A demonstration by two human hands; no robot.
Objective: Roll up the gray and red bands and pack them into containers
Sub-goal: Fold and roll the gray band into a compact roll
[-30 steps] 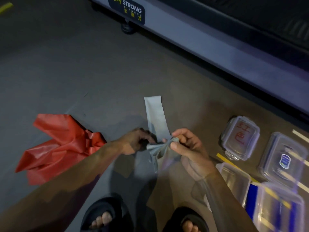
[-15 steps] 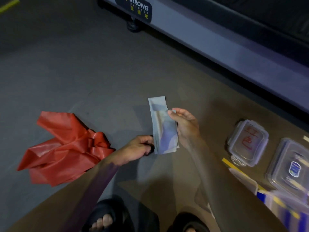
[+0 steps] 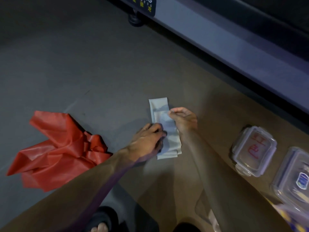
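The gray band (image 3: 164,129) lies folded in flat layers on the dark floor (image 3: 83,72), between the two hands. The left hand (image 3: 147,141) rests on its left edge with fingers curled onto the fabric, gripping it. The right hand (image 3: 184,121) pinches the top layer between thumb and fingertips near the upper right corner. The red band (image 3: 56,151) sits crumpled and unrolled, well apart to the left. A lidded container (image 3: 254,151) with red writing stands to the right; a second container (image 3: 294,180) sits just beside it.
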